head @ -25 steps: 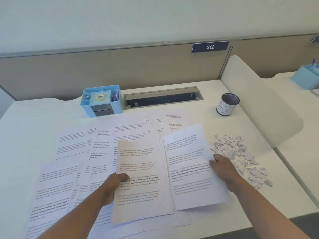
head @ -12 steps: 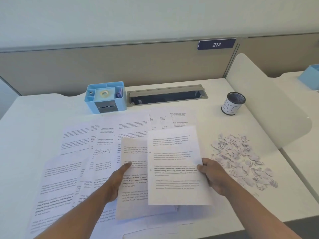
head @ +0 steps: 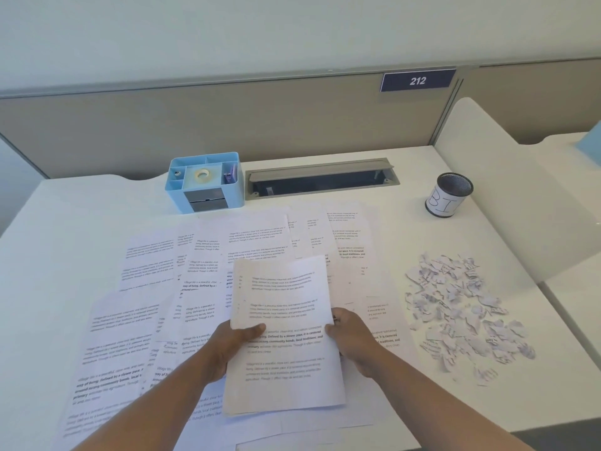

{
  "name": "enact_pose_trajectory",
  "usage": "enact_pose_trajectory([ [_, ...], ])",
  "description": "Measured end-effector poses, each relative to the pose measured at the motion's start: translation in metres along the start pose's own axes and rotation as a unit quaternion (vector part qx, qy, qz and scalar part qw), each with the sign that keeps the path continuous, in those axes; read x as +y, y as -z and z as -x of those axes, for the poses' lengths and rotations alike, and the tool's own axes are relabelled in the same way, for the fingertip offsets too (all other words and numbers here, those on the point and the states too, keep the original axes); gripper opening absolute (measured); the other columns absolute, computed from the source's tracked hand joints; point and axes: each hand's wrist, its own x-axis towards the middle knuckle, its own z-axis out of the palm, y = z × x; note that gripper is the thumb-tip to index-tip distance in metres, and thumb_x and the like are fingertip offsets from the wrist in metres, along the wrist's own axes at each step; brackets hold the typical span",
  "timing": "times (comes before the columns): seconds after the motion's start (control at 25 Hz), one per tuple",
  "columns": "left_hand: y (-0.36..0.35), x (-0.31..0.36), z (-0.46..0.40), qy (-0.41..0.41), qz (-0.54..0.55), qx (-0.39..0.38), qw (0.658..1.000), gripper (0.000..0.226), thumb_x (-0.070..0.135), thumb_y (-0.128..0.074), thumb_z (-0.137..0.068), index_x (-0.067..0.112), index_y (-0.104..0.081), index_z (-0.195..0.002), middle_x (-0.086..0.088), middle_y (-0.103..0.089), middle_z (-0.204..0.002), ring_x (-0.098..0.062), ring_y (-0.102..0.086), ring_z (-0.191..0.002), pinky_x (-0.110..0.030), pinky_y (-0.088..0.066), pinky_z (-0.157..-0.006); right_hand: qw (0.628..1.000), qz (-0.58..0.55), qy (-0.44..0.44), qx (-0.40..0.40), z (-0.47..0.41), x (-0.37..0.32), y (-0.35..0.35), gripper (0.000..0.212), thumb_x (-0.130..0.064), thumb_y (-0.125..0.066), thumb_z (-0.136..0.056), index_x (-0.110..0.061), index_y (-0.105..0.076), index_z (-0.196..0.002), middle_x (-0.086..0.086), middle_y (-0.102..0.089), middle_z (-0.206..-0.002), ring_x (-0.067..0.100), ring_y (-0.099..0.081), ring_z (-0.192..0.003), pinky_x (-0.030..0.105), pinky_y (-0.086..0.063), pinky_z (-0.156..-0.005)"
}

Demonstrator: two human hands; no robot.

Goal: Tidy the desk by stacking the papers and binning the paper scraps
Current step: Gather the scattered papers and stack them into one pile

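- Your left hand (head: pixel 232 345) grips the left edge of the stack (head: pixel 286 333), thumb on top.
- Your right hand (head: pixel 353 340) grips the stack's right edge, fingers curled round it.
- The stack sits near the bench's (head: pixel 65 229) front edge, over the loose sheets (head: pixel 153 288) spread across the middle and left.
- The scraps (head: pixel 461 317) lie in a heap right of the sheets, apart from both hands.
- The bin (head: pixel 448 195), a mesh cup, stands upright behind the scraps.
- A blue organiser (head: pixel 205 182) stands at the back.
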Motion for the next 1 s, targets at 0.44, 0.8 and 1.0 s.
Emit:
enact_pose_trajectory([
  [0.44,0.004,-0.001,-0.006,0.019,-0.012,-0.005,1.0,0.04,0.007,-0.077,-0.09,0.009,-0.066,-0.129,-0.021,-0.075,-0.117,-0.045,-0.073,-0.105,-0.065,-0.056,-0.093,0.986,0.033,0.033,0.159,-0.013,-0.005,0.051,0.06,-0.017,-0.059,-0.098,-0.017,-0.041,-0.155,-0.001,-0.045,-0.157,0.013,-0.048,-0.12,0.03,-0.039,-0.098],
  [0.8,0.024,0.041,-0.001,-0.053,0.014,0.055,0.997,0.037,0.004,-0.076,-0.091,0.008,-0.067,-0.127,-0.02,-0.077,-0.111,-0.044,-0.076,-0.098,-0.061,-0.06,-0.087,0.988,0.051,0.05,0.137,-0.038,-0.04,0.041,0.061,-0.02,-0.061,-0.098,-0.018,-0.041,-0.155,-0.002,-0.045,-0.157,0.019,-0.047,-0.137,0.031,-0.039,-0.105],
  [1.0,0.073,0.068,-0.008,-0.078,0.031,0.111,0.99,0.034,0.005,-0.075,-0.09,0.01,-0.068,-0.123,-0.02,-0.078,-0.109,-0.045,-0.075,-0.096,-0.064,-0.06,-0.084,0.992,0.057,0.057,0.097,-0.064,-0.063,0.024,0.055,-0.027,-0.066,-0.098,-0.02,-0.047,-0.149,-0.006,-0.051,-0.146,0.016,-0.049,-0.126,0.032,-0.041,-0.101],
])
